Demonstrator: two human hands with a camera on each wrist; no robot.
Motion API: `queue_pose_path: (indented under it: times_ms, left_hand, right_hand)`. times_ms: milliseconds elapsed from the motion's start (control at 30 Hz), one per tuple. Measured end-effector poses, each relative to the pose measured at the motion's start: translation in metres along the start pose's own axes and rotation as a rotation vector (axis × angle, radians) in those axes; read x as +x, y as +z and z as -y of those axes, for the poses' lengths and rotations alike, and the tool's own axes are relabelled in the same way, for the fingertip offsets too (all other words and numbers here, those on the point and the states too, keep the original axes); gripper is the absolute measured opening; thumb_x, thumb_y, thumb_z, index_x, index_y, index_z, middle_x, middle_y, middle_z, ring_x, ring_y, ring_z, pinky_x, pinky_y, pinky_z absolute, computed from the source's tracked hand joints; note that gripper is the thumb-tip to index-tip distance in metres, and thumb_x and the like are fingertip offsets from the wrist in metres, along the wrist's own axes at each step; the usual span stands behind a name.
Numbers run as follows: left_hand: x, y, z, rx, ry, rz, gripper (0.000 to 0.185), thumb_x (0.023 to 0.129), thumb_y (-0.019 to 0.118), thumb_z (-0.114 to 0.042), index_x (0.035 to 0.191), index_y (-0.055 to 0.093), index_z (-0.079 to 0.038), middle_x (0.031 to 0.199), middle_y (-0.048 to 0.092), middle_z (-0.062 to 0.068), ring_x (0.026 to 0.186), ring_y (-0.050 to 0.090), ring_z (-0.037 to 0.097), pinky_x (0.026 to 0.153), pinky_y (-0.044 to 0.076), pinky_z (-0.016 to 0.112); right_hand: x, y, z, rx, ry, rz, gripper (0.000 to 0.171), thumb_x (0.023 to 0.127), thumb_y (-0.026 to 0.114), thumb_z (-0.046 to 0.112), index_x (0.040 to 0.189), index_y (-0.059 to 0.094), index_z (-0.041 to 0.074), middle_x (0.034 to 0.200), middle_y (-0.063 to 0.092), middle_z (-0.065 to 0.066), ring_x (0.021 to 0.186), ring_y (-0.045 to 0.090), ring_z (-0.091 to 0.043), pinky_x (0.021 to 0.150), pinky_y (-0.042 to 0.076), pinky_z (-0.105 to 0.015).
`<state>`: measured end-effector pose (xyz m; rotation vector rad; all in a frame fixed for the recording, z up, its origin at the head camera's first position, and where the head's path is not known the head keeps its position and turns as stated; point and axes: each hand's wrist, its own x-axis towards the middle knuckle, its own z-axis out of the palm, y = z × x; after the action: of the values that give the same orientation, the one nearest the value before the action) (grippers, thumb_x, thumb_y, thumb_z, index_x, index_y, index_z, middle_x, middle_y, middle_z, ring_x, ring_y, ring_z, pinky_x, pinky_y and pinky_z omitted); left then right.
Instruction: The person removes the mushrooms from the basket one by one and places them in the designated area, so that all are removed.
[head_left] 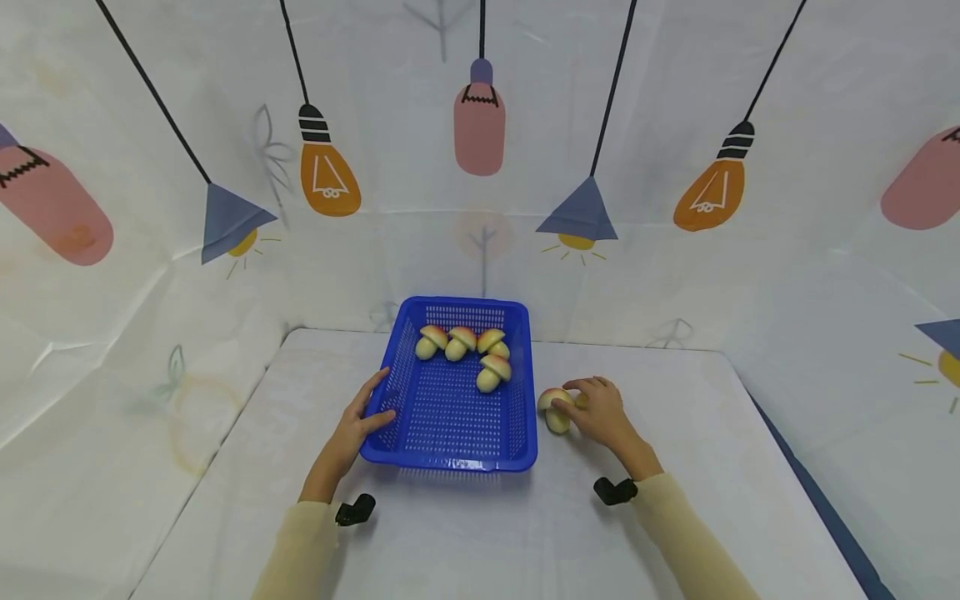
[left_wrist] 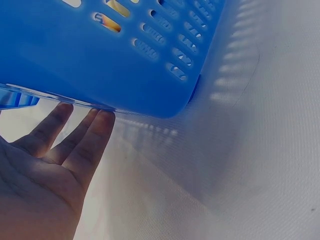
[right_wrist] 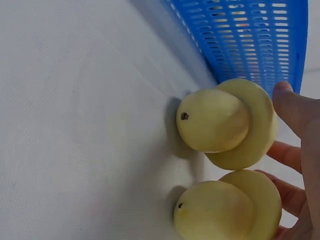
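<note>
A blue slotted basket (head_left: 442, 417) stands mid-table with several toy mushrooms (head_left: 487, 371) in its far half. My left hand (head_left: 375, 404) holds the basket's left rim: the thumb lies over the rim, and straight fingers (left_wrist: 85, 145) press up under the basket (left_wrist: 100, 65). Just right of the basket, my right hand (head_left: 581, 404) grips two toy mushrooms (head_left: 555, 410) lying on the table. In the right wrist view they lie side by side, one mushroom (right_wrist: 215, 120) above the other mushroom (right_wrist: 220, 210). My fingers (right_wrist: 300, 115) curl round their caps beside the basket wall (right_wrist: 250, 35).
The white table (head_left: 465, 542) is enclosed by cloth walls printed with lamps and bulbs. Its right edge (head_left: 795, 475) runs diagonally. Black wrist mounts (head_left: 355, 509) sit on both sleeves.
</note>
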<state>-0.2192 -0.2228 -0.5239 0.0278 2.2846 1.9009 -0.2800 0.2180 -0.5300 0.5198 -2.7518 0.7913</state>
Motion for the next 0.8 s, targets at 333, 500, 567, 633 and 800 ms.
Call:
queue_pose_path:
  times_ms: [333,500,567,633,800]
  left_hand:
    - [-0.001,0.001,0.000,0.005,0.007,-0.001,0.075,0.101,0.058,-0.021,0.163,0.021,-0.042,0.172,0.012,0.016,0.152,0.025,0.047,0.119,0.022,0.070]
    - [0.000,0.000,0.000,0.004,0.002,0.003,0.075,0.101,0.057,-0.022,0.163,0.020,-0.044,0.172,0.012,0.015,0.153,0.024,0.047,0.120,0.021,0.070]
    - [0.000,0.000,0.000,0.002,0.002,0.004,0.075,0.101,0.057,-0.022,0.163,0.020,-0.044,0.173,0.011,0.015,0.153,0.023,0.047,0.120,0.020,0.070]
    - [0.000,0.000,-0.001,-0.003,0.000,0.003,0.075,0.101,0.058,-0.023,0.162,0.020,-0.045,0.173,0.011,0.015,0.153,0.023,0.047,0.120,0.020,0.070]
    - [-0.001,0.000,-0.001,-0.021,-0.006,0.005,0.075,0.102,0.057,-0.022,0.162,0.020,-0.046,0.172,0.013,0.016,0.151,0.027,0.046,0.120,0.023,0.068]
  right_hand:
    - [0.003,-0.012,0.003,0.074,0.047,0.068,0.045,0.093,0.074,0.033,0.122,0.070,-0.001,0.127,0.069,-0.025,0.128,0.055,-0.051,0.112,0.036,-0.065]
    - [0.013,-0.024,0.010,0.105,0.073,0.072,0.048,0.093,0.075,0.034,0.124,0.069,-0.002,0.129,0.068,-0.025,0.129,0.053,-0.052,0.111,0.037,-0.066]
    - [0.019,-0.027,0.013,0.105,0.059,0.074,0.050,0.093,0.075,0.035,0.126,0.068,-0.002,0.130,0.068,-0.024,0.130,0.053,-0.050,0.111,0.036,-0.065]
    - [0.026,-0.030,0.015,0.102,0.037,0.075,0.051,0.094,0.074,0.036,0.128,0.067,-0.002,0.131,0.067,-0.024,0.131,0.052,-0.049,0.112,0.035,-0.065]
    - [0.047,-0.033,0.028,0.121,-0.004,0.091,0.057,0.095,0.072,0.040,0.133,0.064,-0.001,0.136,0.065,-0.022,0.134,0.052,-0.046,0.114,0.036,-0.063]
